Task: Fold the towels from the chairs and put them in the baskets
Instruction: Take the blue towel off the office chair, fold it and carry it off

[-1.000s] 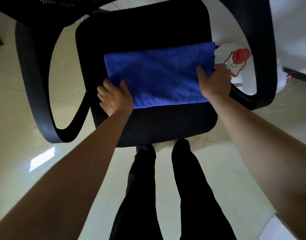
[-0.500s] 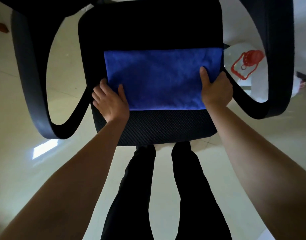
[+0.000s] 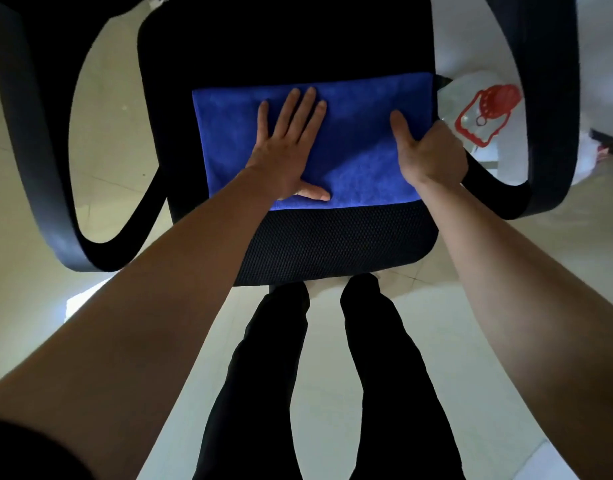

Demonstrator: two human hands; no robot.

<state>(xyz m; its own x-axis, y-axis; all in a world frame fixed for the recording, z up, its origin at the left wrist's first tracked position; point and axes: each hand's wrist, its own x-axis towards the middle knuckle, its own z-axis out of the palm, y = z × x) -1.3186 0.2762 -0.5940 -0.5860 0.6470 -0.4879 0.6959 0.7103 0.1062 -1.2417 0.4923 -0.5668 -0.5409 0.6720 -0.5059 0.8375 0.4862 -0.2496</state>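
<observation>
A blue towel, folded into a wide rectangle, lies flat on the black mesh seat of an office chair. My left hand presses flat on the towel's middle, fingers straight and spread toward the chair back. My right hand grips the towel's right edge, thumb on top and fingers curled under the edge, out of sight. No basket is in view.
Black curved armrests rise at the left and right of the seat. A white plastic bag with red print lies on the pale tiled floor behind the right armrest. My legs in black trousers stand against the seat's front edge.
My left hand left the towel's left edge and moved onto its middle, now lying flat. My right hand kept its grip on the right edge. The view came closer.
</observation>
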